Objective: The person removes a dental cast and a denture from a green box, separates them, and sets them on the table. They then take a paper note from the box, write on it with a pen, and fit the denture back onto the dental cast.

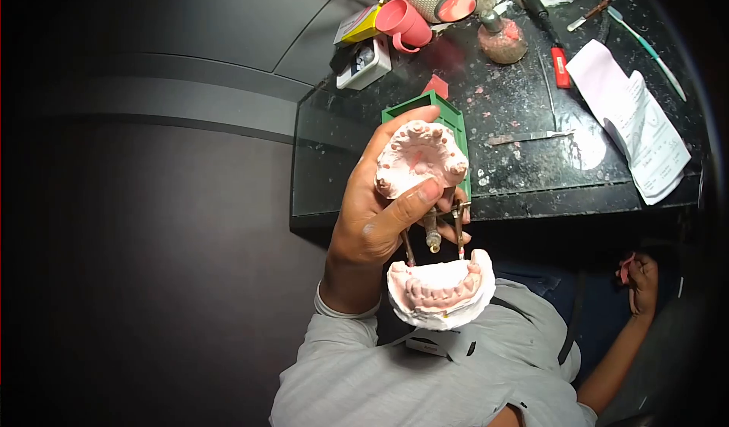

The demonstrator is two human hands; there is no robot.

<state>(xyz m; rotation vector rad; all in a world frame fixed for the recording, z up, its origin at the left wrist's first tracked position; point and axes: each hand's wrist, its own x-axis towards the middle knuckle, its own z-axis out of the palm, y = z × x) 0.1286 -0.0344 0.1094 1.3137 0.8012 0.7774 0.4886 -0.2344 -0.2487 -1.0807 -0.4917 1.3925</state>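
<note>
My left hand is closed round an opened dental articulator, thumb pressed on the rim of its upper plaster cast. That cast shows its hollow palate side, with a few brownish stumps along the ridge. Below hangs the lower plaster cast, with a row of teeth set in pinkish material. Metal rods run between the two halves. Away to the right and low, my right hand is closed on a small piece of pink wax. A green frame stands right behind the left hand, partly hidden.
On the speckled black counter lie a metal spatula, a red-ended tool, creased papers and a toothbrush. A glass burner bottle, a pink mug and a white box stand farther back.
</note>
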